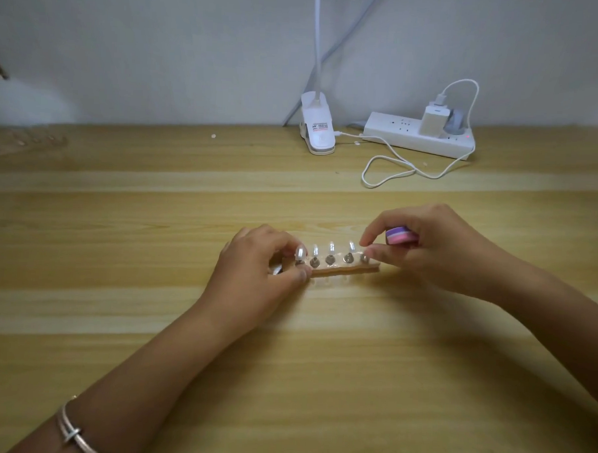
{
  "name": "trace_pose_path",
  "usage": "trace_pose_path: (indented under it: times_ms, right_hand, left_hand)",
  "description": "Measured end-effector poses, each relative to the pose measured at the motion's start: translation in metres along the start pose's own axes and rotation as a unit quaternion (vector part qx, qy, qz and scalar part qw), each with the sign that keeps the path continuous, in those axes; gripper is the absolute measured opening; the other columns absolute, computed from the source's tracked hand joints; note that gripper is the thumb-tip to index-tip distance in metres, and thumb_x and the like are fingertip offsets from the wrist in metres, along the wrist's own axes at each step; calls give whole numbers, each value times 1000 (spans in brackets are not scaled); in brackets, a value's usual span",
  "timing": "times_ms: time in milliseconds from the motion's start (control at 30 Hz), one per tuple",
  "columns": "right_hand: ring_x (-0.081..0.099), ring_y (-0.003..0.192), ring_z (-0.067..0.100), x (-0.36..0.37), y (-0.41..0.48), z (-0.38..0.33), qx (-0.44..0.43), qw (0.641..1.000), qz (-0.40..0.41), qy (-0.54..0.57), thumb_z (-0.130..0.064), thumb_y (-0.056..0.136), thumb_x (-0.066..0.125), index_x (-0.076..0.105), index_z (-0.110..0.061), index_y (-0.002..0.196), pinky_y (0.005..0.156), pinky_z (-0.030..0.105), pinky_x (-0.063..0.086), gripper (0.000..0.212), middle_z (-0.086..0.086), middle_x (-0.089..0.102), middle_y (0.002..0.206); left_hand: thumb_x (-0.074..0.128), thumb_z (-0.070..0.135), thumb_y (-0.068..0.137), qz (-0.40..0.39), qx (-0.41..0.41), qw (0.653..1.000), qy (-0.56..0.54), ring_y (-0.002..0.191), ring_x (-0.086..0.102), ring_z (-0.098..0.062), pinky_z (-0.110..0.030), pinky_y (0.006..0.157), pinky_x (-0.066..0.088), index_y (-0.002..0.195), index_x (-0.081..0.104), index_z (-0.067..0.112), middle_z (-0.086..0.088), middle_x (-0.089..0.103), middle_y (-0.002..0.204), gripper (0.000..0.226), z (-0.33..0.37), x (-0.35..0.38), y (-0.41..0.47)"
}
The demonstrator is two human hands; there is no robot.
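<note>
Strip (343, 271) pinched by left hand (254, 269) at 9 o'clock, right hand (437, 253) at 3, block (400, 236) tucked inside. Rubbing's next I guess, needs a steady hold.

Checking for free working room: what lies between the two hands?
In the head view, the tan strip spans from the left hand to the right hand, with three small shiny pieces standing free on it.

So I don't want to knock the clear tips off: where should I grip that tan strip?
Probably its two short ends, pinched at the thin edges from left and right. The tan strip lies flat and long, and the clear tips stand in a row on top, so coming from above would hit them.
</note>
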State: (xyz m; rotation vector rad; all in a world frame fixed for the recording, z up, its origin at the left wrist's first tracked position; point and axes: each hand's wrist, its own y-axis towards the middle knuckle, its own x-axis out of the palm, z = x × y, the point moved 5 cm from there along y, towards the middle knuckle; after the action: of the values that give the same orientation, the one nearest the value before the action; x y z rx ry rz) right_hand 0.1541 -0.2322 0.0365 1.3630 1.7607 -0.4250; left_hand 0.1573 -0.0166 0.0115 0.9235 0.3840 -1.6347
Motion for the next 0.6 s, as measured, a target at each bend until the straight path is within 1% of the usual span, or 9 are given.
trace_pose_path:
  times_ms: [67, 133, 233, 300, 367, 400, 467, 533, 600]
  right_hand:
    - [50, 60, 4, 2, 0, 1, 0, 1000, -1, 3, -17, 86, 81, 75, -26, 86, 57, 12, 34, 10, -26, 56, 60]
    - [48, 59, 5, 2, -1, 3, 6, 1000, 1, 9, -22, 84, 82, 76, -28, 89, 57, 12, 34, 10, -25, 54, 59]
    - [47, 59, 3, 4, 0, 1, 10, 1000, -8, 14, -29, 80, 84, 77, -30, 95, 57, 11, 34, 17, -22, 53, 59]
    - [51, 64, 1, 7, 2, -2, 6, 1000, -8, 4, -31, 79, 84, 77, -29, 97, 60, 11, 36, 19, -18, 60, 66]
    - [56, 69, 1, 10, 4, -5, 3, 1000, 0, -16, -31, 81, 83, 77, -25, 97, 65, 13, 39, 18, -10, 68, 80]
    - [57, 71, 1, 10, 5, -8, -3, 1000, 3, -27, -30, 82, 83, 78, -23, 97, 69, 17, 43, 17, -7, 69, 84]
    - [54, 69, 1, 11, 4, -15, -37, 998, 9, -53, -24, 82, 85, 78, -19, 94, 71, 24, 45, 14, -9, 66, 80]
    - [44, 63, 0, 11, 0, -24, -80, 993, 20, -83, -18, 78, 88, 78, -16, 89, 72, 30, 41, 14, -19, 55, 71]
    - [41, 64, -1, 8, -7, -30, -90, 991, 30, -97, -18, 77, 89, 78, -17, 88, 75, 33, 39, 15, -25, 46, 68]
  left_hand:
    - [75, 26, 80, 0, -3, 1000, -7, 91, 50, -14, -35, 85, 43, 86, 67, 29, 11, 65, 94, 10, -1, 0, 0]
    - [75, 26, 80, 1, -4, 1000, -11, 93, 50, -14, -35, 85, 43, 85, 67, 29, 10, 65, 94, 11, 0, 0, 0]
    - [76, 25, 79, 0, -4, 1000, -14, 92, 50, -14, -35, 85, 43, 82, 66, 29, 10, 65, 91, 11, 0, 0, 0]
    - [77, 26, 78, 1, -3, 1000, -18, 92, 50, -14, -35, 84, 43, 82, 67, 30, 10, 65, 90, 12, 0, -1, 0]
    - [77, 27, 78, -1, -2, 1000, -21, 93, 51, -14, -36, 85, 44, 79, 63, 37, 11, 65, 91, 17, 1, -2, -1]
    - [76, 28, 78, -1, -2, 1000, -20, 93, 52, -13, -37, 85, 44, 79, 61, 39, 11, 65, 91, 19, 2, -2, -1]
    - [76, 27, 78, 1, -4, 1000, -19, 93, 53, -14, -38, 85, 45, 79, 63, 36, 9, 66, 91, 16, 3, -2, -1]
    - [77, 26, 78, 6, -7, 1000, -21, 89, 54, -14, -39, 83, 46, 82, 68, 30, 8, 66, 90, 11, 4, -2, -1]
    - [77, 25, 77, 7, -10, 1000, -18, 88, 53, -14, -39, 84, 46, 83, 70, 28, 8, 66, 91, 10, 3, -2, -1]
